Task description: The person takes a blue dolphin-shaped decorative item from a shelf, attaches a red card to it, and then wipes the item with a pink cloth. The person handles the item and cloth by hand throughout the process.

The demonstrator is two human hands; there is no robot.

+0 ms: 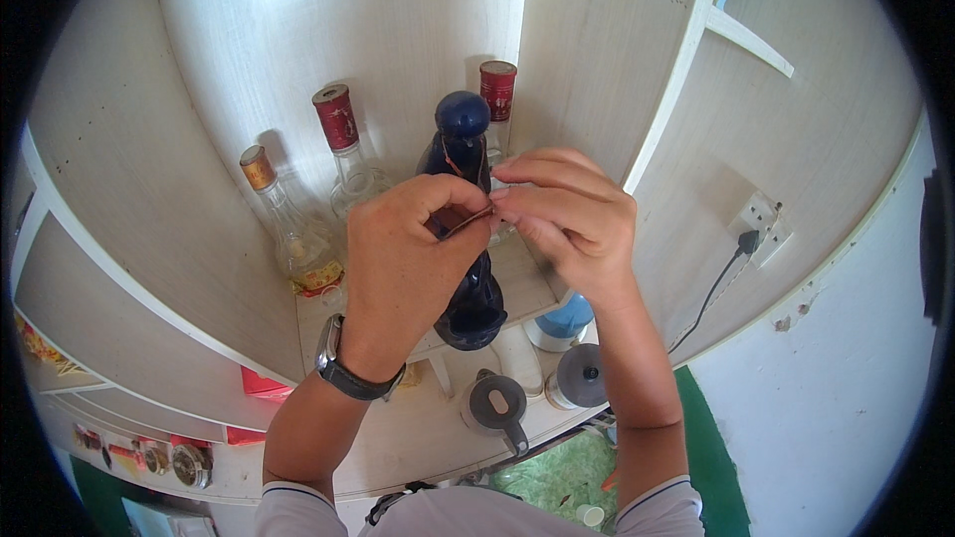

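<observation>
A dark blue glazed figure-shaped bottle point(474, 306) with a round blue top stands on a pale shelf. A thin reddish-brown cord point(450, 156) hangs from its neck towards my hands. My left hand point(418, 246), with a watch at the wrist, pinches the cord between thumb and forefinger in front of the bottle. My right hand point(571, 216) meets it there, its thumb and fingertips closed at the cord's end; the exact grip is partly hidden. Behind them stand clear glass bottles: one with a gold cap point(257, 167), one with a red cap point(336, 118), another red-capped one point(498, 91) at the back.
Below the shelf, a grey-lidded kettle point(498, 406), a grey-lidded container point(578, 377) and a blue-and-white item point(565, 322) stand on a lower counter. A black plug sits in a wall socket point(761, 227) at right. Several jars point(191, 461) stand lower left. Upright cabinet panels flank the shelf.
</observation>
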